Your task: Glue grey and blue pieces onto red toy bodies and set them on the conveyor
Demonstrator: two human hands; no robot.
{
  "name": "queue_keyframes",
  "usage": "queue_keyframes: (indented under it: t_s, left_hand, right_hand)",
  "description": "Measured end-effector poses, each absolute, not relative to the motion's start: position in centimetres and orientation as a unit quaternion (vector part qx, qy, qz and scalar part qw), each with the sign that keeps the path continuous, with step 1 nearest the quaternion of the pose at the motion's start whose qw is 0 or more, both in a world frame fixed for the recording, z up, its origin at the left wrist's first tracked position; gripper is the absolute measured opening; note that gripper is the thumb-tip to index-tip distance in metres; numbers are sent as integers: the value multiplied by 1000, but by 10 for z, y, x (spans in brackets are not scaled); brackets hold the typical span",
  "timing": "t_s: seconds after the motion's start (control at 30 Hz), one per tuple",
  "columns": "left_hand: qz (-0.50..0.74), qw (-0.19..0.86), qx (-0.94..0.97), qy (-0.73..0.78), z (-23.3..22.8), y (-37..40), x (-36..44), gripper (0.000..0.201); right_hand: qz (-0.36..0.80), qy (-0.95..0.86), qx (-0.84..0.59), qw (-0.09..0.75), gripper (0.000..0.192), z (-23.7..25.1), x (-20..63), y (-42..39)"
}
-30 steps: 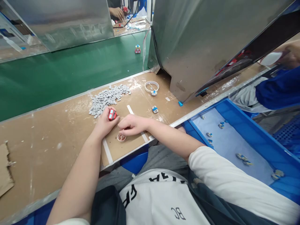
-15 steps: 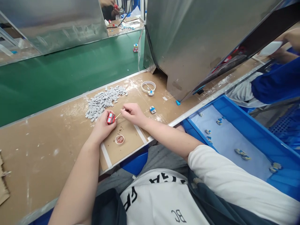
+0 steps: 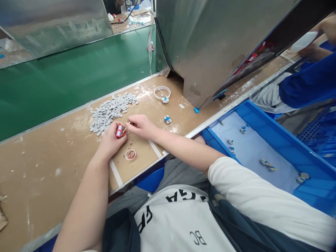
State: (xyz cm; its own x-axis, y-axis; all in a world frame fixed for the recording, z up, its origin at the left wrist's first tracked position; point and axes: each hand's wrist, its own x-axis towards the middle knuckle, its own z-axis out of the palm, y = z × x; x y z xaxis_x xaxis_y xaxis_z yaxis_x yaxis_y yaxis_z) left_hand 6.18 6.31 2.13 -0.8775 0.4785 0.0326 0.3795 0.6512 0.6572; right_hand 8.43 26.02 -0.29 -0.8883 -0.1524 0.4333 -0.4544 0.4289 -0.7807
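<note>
Left hand point(image 3: 111, 140) pinching small red part point(image 3: 120, 131). Right hand point(image 3: 140, 125) gripping thin stick point(image 3: 126, 126), tip touching it, beside grey chip pile point(image 3: 111, 110).

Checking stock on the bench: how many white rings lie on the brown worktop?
1. The white plastic ring lies on the brown worktop, beyond the pile of small grey tiles, near the metal housing. Others may be hidden.

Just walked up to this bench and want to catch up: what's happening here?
A seated person holds a small red part in the left hand and touches a thin stick, pinched in the right hand, to it. A small round dish sits just below the hands, a pile of grey pieces lies beyond them, and a blue tray stands at the right.
</note>
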Motion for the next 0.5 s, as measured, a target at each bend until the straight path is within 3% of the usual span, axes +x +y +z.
queue_keyframes:
  t_s: [0.3,0.5]
  left_hand:
    - [370,73,226,898,18,62,60,29]
    - [449,68,197,869,13,56,57,34]
  right_hand:
    - [515,-816,191,180,34,0,87,264]
    - [457,-777,433,5,36,9,107,272]
